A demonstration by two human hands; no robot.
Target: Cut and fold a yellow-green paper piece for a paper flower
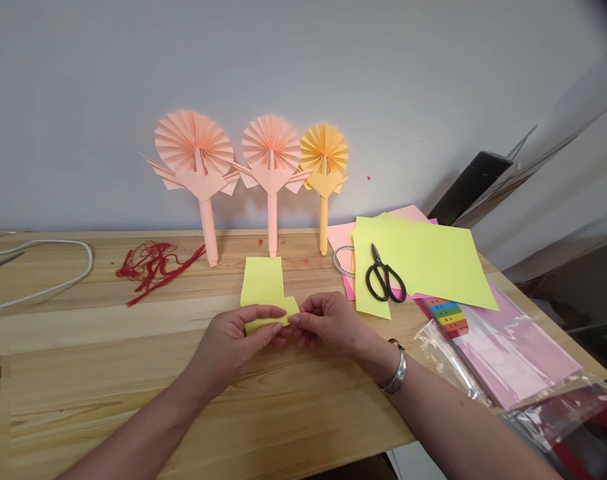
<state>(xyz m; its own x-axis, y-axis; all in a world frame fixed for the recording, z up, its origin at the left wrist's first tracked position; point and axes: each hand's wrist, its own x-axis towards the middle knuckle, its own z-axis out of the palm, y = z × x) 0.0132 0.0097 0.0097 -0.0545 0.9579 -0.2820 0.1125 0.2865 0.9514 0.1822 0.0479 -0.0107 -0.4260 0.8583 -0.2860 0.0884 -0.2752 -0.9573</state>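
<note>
Between my two hands is a small piece of yellow paper (289,308), held just above the table's middle. My left hand (238,337) pinches its left part between thumb and fingers. At its right end, my right hand (328,320) grips the edge with thumb and forefinger; a silver bracelet is on that wrist. Another yellow paper piece (262,280) lies flat right behind them, partly covered by the held one. Black-handled scissors (385,277) rest on yellow sheets (423,257) to the right.
Three folded paper fans, two pink (210,230) (272,220) and one orange (323,223), lean on the wall. Red threads (156,267) and a white cable (89,257) lie left. A plastic packet of pink paper (523,353) sits at the right edge.
</note>
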